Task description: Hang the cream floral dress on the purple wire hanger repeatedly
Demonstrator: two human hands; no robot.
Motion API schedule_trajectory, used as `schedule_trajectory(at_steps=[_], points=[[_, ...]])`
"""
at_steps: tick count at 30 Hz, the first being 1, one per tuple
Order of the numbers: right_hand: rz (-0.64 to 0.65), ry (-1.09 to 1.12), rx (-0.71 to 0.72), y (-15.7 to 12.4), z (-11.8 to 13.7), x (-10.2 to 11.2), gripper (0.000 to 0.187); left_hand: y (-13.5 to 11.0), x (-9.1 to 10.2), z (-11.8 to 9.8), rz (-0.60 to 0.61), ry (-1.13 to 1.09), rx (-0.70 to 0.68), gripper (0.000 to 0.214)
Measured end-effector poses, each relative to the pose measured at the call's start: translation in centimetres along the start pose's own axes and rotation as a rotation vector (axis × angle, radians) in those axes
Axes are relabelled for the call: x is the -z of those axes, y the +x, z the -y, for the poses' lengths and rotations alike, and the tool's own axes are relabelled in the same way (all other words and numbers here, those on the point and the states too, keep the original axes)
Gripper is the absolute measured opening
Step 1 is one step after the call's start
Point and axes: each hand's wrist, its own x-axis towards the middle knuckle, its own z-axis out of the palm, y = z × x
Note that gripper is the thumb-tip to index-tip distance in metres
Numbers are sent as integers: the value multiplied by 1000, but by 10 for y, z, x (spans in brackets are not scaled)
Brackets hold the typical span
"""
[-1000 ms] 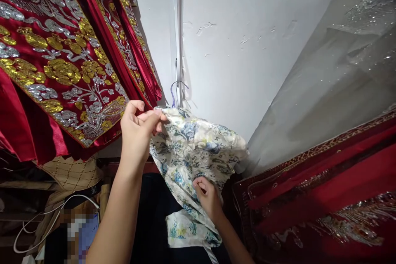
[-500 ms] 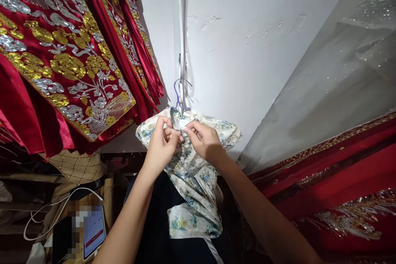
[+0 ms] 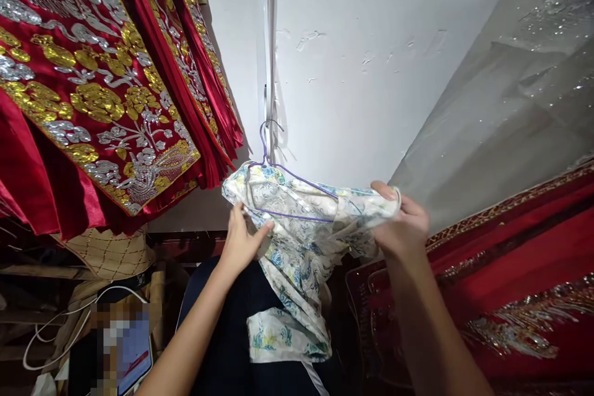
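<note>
A white shirt with blue, green and yellow flowers hangs on a purple wire hanger. Its front is spread apart, so the hanger's bars show inside the neck opening. My left hand grips the shirt's edge below the left shoulder, the thumb over the cloth and some fingers hidden. My right hand, slightly blurred, is closed on the right shoulder or sleeve and pulls it out to the side. The lower part of the shirt drapes over dark cloth in my lap.
Red garments with gold and silver sequins hang at left. At right are a sheer grey covering and red embroidered cloth. A white pole stands against the white wall. Phones and a white cable lie at lower left.
My hands were together at the shirt's collar and have moved apart. My right hand has gone right with the shoulder cloth, pulling the shirt's front apart and baring the hanger.
</note>
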Motion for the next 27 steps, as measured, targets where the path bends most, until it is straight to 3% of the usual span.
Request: schedule_trajectory(at_steps=[3,5,8,10,11,14,17,19,22,24,25,27], points=[[-190,44,64,-24,-43,10,45,51,4,-13,-297,34,-138,101],[-288,165,2,-44,-70,7,43,84,7,-16,-329,-1,-108,97],[-338,356,-234,-74,-100,7,38,117,14,-3,-241,-189,122,49],[-307,417,-320,-89,-113,12,39,119,19,15,-210,-277,258,13],[-295,431,-344,-95,-119,16,37,114,22,24,-219,-306,308,4],[-277,373,-403,-108,-133,21,30,81,31,49,-269,-442,477,5],[-224,96,-395,-121,-141,7,61,36,37,58,-286,-587,621,6],[-158,-130,-338,-128,-141,-14,65,6,35,54,-302,-654,665,11],[96,-303,-347,-137,-138,-52,44,-36,20,39,-323,-720,668,23],[296,-257,-433,-140,-137,-75,50,-61,5,31,-291,-766,629,28],[351,-213,-461,-142,-138,-83,54,-71,-4,28,-262,-778,605,28],[338,-153,-483,-146,-142,-94,57,-86,-17,23,-194,-753,528,25]])
